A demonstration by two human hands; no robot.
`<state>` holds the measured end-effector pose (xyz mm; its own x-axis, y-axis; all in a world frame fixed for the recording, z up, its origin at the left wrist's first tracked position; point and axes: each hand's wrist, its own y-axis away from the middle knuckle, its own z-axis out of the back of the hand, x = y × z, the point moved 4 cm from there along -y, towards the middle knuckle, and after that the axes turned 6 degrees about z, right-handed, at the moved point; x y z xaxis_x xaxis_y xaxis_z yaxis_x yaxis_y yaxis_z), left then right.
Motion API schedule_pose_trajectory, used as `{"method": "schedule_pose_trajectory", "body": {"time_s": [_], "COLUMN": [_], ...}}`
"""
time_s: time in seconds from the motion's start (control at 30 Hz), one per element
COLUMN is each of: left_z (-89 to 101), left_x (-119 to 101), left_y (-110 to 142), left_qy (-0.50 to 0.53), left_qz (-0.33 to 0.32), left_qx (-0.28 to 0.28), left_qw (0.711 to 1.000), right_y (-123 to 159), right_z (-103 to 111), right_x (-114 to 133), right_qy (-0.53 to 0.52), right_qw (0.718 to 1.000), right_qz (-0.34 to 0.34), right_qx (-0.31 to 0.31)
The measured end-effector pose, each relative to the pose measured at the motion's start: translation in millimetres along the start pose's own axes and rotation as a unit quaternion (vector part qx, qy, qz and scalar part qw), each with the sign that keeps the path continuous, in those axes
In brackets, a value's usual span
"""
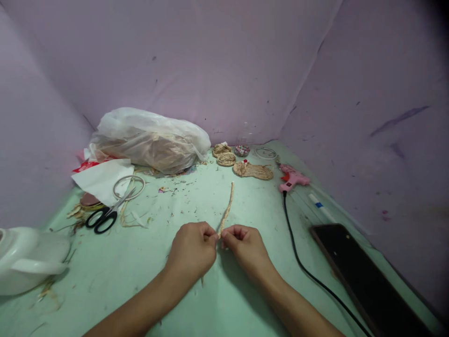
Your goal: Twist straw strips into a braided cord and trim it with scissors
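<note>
A thin tan braided cord (228,206) stretches away from my fingers over the green tabletop, its far end pointing toward the back wall. My left hand (195,247) pinches the cord near its close part between thumb and forefinger. Right beside it, my right hand (245,244) is closed on the same cord, fingertips almost touching those of the left. A narrow tip of fibre shows below my left hand; whether it belongs to the cord is hidden by the hand. Woven tan pieces (253,170), one with a red bead, lie beyond the cord.
At back left rests a plastic bag (150,138). Black-handled scissors (105,217), a ring (129,187) and a white jug (31,260) are on the left. On the right lie a pink glue gun (293,179) with its black cable (298,255) and a dark phone (365,281).
</note>
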<state>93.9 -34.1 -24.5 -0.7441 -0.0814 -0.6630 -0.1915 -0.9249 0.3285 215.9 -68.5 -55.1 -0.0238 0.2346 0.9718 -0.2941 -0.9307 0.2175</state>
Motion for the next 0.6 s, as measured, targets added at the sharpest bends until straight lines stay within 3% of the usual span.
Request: {"method": "schedule_pose_trajectory", "body": {"time_s": [0.13, 0.3, 0.4, 0.5, 0.6], "left_z": [0.0, -21.7, -31.8, -24.0, 3.7], "left_x": [-14, -17, -15, -19, -25], "left_y": [20, 39, 46, 49, 39], "left_qy": [-0.147, -0.3, -0.342, -0.279, -0.093], "left_qz": [-0.071, -0.156, -0.21, -0.227, -0.177], "left_qx": [-0.037, -0.036, -0.026, 0.003, -0.032], "left_qw": [0.986, 0.94, 0.916, 0.933, 0.979], "right_y": [3, 8, 8, 6, 5], "right_z": [-3, -6, -7, -8, -8], "right_x": [-2, -5, -6, -7, -6], "right_qy": [-0.065, -0.158, -0.189, -0.191, -0.182], "right_qw": [0.998, 0.983, 0.977, 0.978, 0.981], "right_qz": [-0.017, -0.089, -0.102, -0.087, -0.072], "right_qx": [0.008, -0.002, -0.001, 0.016, 0.012]}}
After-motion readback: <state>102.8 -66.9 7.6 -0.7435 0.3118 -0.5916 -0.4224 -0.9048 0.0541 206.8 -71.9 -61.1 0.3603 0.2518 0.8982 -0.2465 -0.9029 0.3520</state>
